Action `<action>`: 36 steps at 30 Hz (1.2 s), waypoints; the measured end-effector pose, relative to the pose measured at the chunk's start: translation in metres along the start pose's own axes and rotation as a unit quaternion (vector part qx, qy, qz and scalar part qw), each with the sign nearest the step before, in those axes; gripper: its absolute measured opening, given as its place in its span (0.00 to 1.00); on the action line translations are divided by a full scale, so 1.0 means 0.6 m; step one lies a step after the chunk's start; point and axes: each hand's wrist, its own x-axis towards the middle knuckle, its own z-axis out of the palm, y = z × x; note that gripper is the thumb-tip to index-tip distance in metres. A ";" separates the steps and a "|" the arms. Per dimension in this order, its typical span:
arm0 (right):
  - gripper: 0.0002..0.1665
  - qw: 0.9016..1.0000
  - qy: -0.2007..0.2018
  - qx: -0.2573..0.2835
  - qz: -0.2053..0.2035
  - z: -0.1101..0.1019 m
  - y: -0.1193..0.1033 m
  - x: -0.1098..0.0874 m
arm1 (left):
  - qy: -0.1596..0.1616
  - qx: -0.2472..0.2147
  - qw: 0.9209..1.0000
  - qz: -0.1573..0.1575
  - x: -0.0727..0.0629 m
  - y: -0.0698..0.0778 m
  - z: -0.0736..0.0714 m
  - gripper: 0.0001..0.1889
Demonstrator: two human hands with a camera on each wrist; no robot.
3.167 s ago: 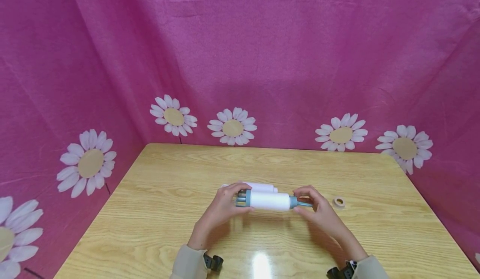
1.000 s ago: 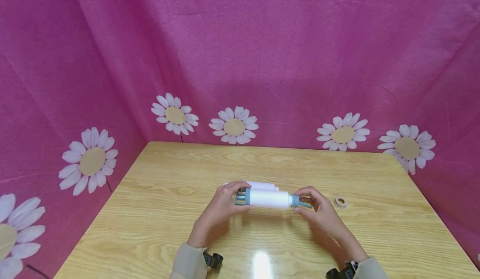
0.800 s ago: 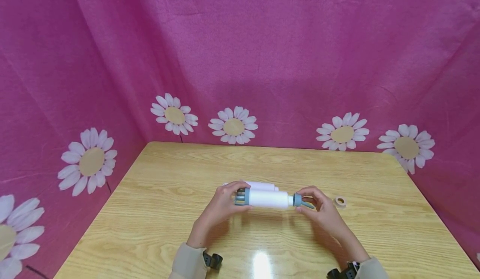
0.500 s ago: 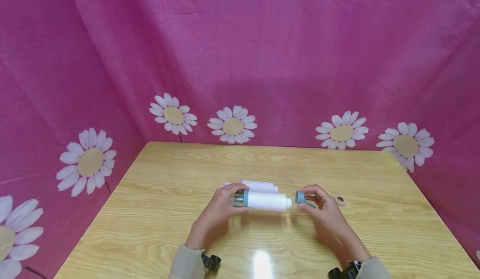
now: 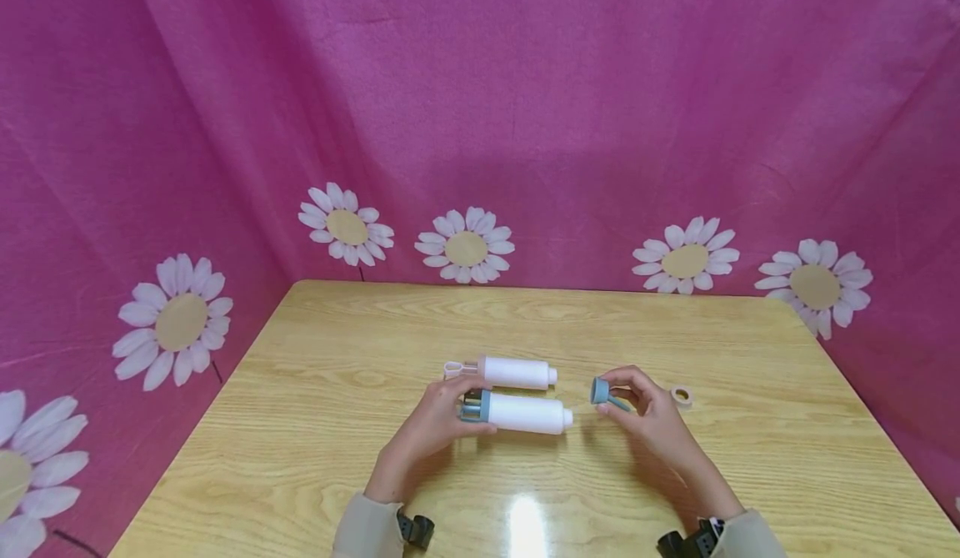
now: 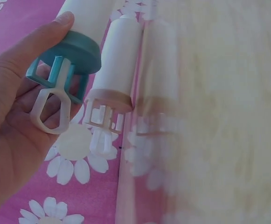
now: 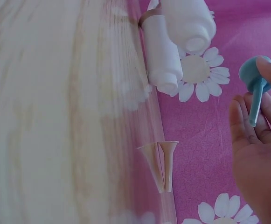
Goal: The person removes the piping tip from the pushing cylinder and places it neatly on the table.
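Note:
Between thumb and fingers my left hand (image 5: pixel 431 418) holds a white syringe-like tube (image 5: pixel 525 414) by its teal collar (image 6: pixel 74 49). A pale ring handle (image 6: pixel 66 112) shows inside the collar's teal frame. The tube's narrow white neck, uncovered, faces right. To its right, my right hand (image 5: pixel 654 418) pinches a teal funnel-shaped nozzle (image 5: pixel 599 391), apart from the neck. The nozzle's thin stem points toward the palm in the right wrist view. Just behind the held tube, a second white tube (image 5: pixel 516 372) with a pinkish-tan collar lies on the table.
A small tan funnel-shaped nozzle (image 7: pixel 169 161) is on the wooden table (image 5: pixel 360 349), just beyond the right hand. A magenta cloth (image 5: pixel 540 124) with daisies hangs behind the table's far edge and at both sides.
The teal nozzle has come off the tube's neck and moved slightly right with my right hand. My left hand has shifted the tube left and nearer, uncovering more of the second tube.

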 end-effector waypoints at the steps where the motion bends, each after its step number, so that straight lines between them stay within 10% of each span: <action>1: 0.18 1.000 0.000 -0.002 0.001 0.000 0.000 0.000 | -0.004 -0.003 1.000 -0.004 -0.001 -0.002 0.001 0.27; 36: 0.18 1.000 -0.011 -0.016 0.009 0.004 0.000 0.002 | -0.062 0.032 0.997 -0.038 -0.004 -0.020 0.004 0.27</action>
